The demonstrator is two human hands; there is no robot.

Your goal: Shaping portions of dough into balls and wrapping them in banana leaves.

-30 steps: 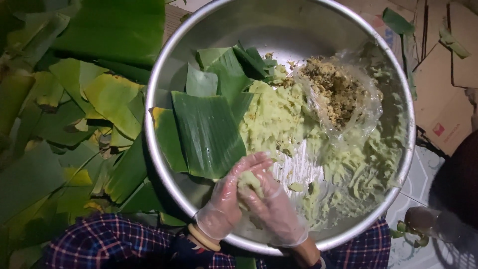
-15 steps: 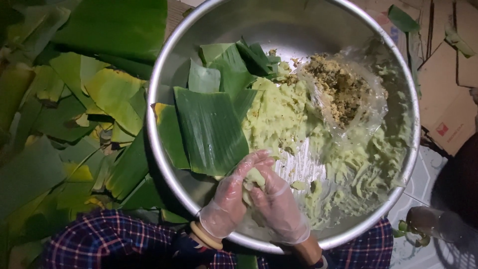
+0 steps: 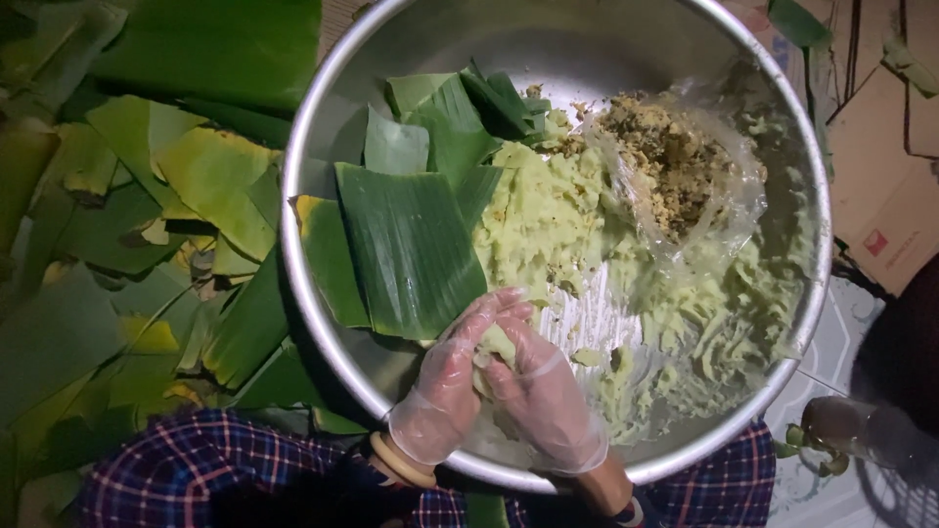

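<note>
A small lump of pale green dough (image 3: 496,344) sits low in the frame's centre, pressed between the gloved left hand (image 3: 445,391) and right hand (image 3: 548,396), cupped together over the large round steel bowl (image 3: 323,323). Cut green banana leaf pieces (image 3: 411,249) lie just above.

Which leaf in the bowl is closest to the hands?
The big dark green banana leaf piece lying flat on top. Its lower edge almost meets the left hand; the smaller leaf pieces sit farther up the metal bowl.

The pale green lump (image 3: 496,344) is mostly hidden between the gloved left hand (image 3: 445,391) and right hand (image 3: 543,396), while the metal bowl (image 3: 323,323) loses its top rim past the picture's edge.
</note>
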